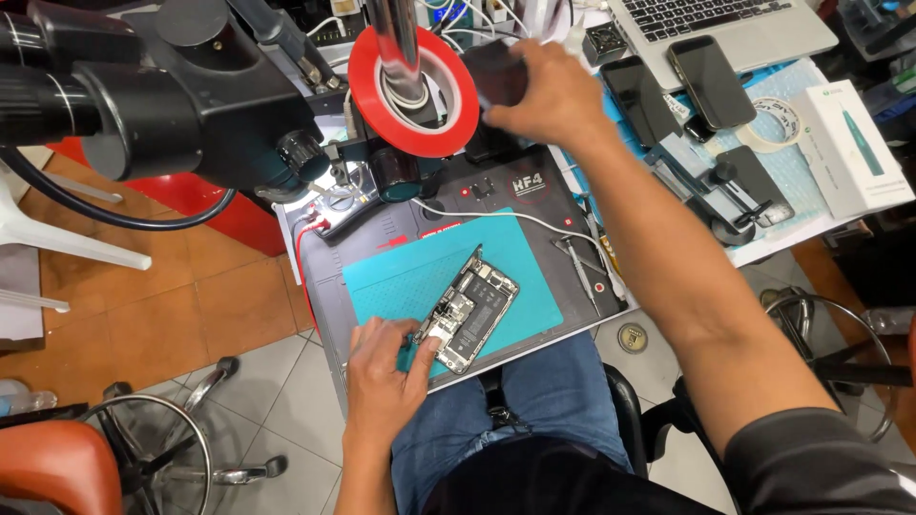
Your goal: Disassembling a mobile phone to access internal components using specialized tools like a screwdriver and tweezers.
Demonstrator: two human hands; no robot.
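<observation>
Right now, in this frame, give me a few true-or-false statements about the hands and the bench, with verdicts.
1. The left hand rests on the opened phone with its circuit boards bare. True.
2. That phone lies on a red mat. False: on a teal rectangular mat.
3. The right hand holds a dark flat panel beside the red tape roll. True.
4. The silver laptop is shut. False: open, keyboard showing.
</observation>
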